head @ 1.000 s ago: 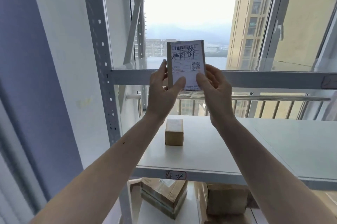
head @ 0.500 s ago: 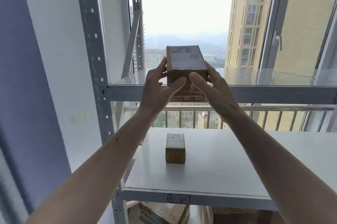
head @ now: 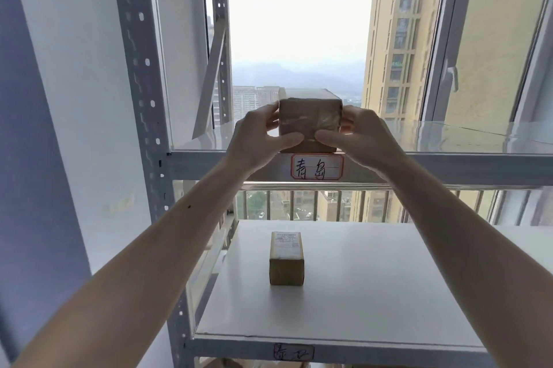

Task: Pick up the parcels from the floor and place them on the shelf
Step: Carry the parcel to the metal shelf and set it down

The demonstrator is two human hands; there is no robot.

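— Hands?
— Left hand [head: 257,135] and right hand [head: 363,140] pinched a brown parcel [head: 309,123] between them.
— Location?
— At the upper shelf [head: 449,140] front edge, above a handwritten label [head: 317,167]. A second parcel [head: 286,258] stood below.

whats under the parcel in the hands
The parcel sits at the upper shelf's front edge, just above a handwritten label. Both hands hide its lower corners, so full contact is unclear.

Parcels: 2, one [head: 309,125] frame centre, one [head: 286,258] lower centre; shelves: 2 [head: 449,137] [head: 374,278]; labels: 2 [head: 317,167] [head: 294,352]; hands: 2 [head: 257,140] [head: 363,140].
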